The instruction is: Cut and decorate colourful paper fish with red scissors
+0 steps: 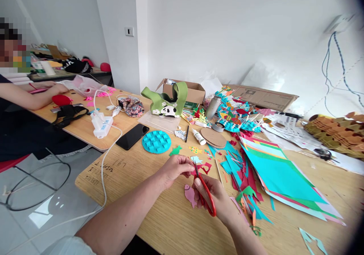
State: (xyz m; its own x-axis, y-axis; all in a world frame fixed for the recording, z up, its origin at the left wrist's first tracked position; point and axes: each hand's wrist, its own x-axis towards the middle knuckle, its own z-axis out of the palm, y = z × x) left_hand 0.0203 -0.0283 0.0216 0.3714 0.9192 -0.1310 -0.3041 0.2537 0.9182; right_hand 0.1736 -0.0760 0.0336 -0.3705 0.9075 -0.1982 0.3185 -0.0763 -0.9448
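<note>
Both hands closed, left hand (175,170) pinching red paper (205,168), right hand (209,194) gripping red scissors (212,205), open cardboard box (193,93) beyond

Left hand (176,170) pinching red paper (202,168) — right hand (212,196) on red scissors (212,209)

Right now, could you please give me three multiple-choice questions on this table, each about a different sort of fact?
1. Where is the phone?
A. Beside the round blue paper
B. Inside the cardboard box
C. On the coloured paper stack

2. What colour are the scissors' handles?
A. Green
B. Red
C. Yellow

3. How is the glue bottle placed?
A. Upright
B. In a hand
C. On its side

1: A, it lies next to that paper.
2: B, the handles in the right hand are red.
3: C, its length lies along the table.
</note>
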